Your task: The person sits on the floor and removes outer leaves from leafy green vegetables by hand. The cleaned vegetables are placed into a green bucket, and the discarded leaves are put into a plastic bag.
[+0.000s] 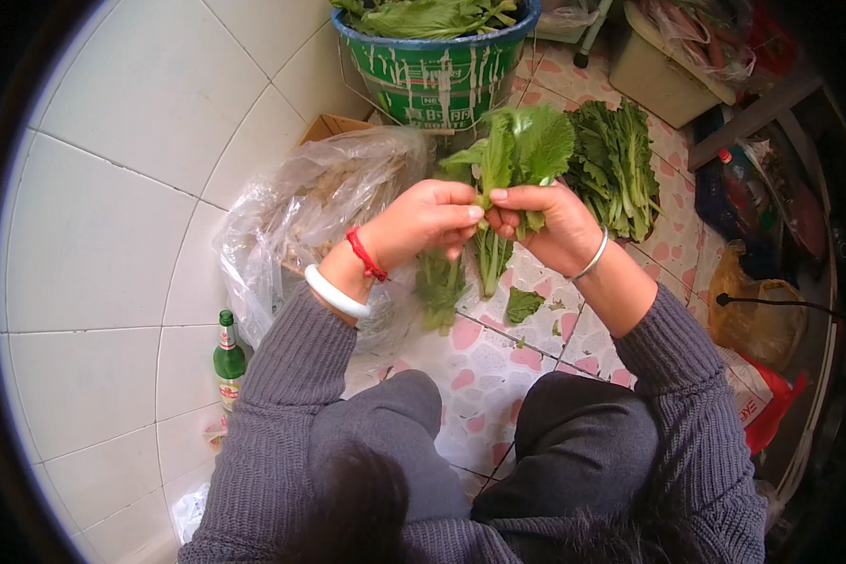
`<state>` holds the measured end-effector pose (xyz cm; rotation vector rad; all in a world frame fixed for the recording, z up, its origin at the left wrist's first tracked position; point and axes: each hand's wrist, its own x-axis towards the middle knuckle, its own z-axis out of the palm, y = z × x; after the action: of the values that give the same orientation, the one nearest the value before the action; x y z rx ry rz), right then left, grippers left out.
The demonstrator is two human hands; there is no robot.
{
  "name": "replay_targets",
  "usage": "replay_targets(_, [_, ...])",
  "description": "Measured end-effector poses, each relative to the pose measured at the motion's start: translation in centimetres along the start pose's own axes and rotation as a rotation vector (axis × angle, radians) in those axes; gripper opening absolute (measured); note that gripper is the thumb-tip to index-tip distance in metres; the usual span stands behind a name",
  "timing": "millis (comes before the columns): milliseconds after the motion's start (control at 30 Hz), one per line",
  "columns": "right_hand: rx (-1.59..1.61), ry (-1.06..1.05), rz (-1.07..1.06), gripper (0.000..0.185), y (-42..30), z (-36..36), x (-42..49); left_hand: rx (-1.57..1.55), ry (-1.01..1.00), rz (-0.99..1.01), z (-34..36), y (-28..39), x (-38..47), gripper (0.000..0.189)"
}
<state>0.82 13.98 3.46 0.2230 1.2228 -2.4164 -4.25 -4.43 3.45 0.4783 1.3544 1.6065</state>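
My left hand (433, 215) and my right hand (548, 224) meet above the floor, both gripping a small bunch of leafy mustard-type greens (546, 144). Thumb and forefinger of each hand pinch the stems, and the leaves stand up beyond the fingers. Below the hands, pale green stalks (492, 264) show, partly hidden. A blurred leafy piece (442, 289) is under my left hand; whether it hangs or lies there I cannot tell. On the tiles is a torn leaf (524, 304) with small scraps around it. A pile of greens (617, 169) lies just past my right hand.
A green bucket (430, 77) full of greens stands ahead by the tiled wall (113, 247). Left of my hands sits a box in clear plastic (275, 218); a green glass bottle (229, 356) stands nearer. A beige bin (666, 70) and a yellowish plastic bag (761, 317) are right.
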Motion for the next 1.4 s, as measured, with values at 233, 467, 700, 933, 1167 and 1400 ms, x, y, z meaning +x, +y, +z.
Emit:
replay_targets(233, [0.032,0.13,-0.038,0.009,-0.2,0.4,-0.1,0.759,0.236,0.426,1.2,-0.3,0.4,0.021])
replay_targets(467, [-0.245,0.178,-0.193,0.008,0.3,0.6,0.4,1.092,0.388,0.454,1.5,-2.0,1.3,0.019])
replay_targets(700, [-0.328,0.279,-0.336,0.004,1.2,0.1,0.9,1.02,0.535,0.474,1.9,-2.5,2.3,0.027])
replay_targets(933, [-0.192,0.309,-0.38,0.009,1.4,1.3,1.0,-0.014,0.498,0.24,2.1,-2.7,2.9,0.025])
replay_targets(1167, [-0.229,0.368,-0.464,0.01,1.6,0.4,2.4,-0.357,0.501,0.11,2.0,-2.4,4.6,0.02])
replay_targets(1400, [-0.177,0.309,-0.167,0.011,1.2,-4.3,0.3,-0.425,0.439,0.209,-2.7,4.9,3.4,0.016])
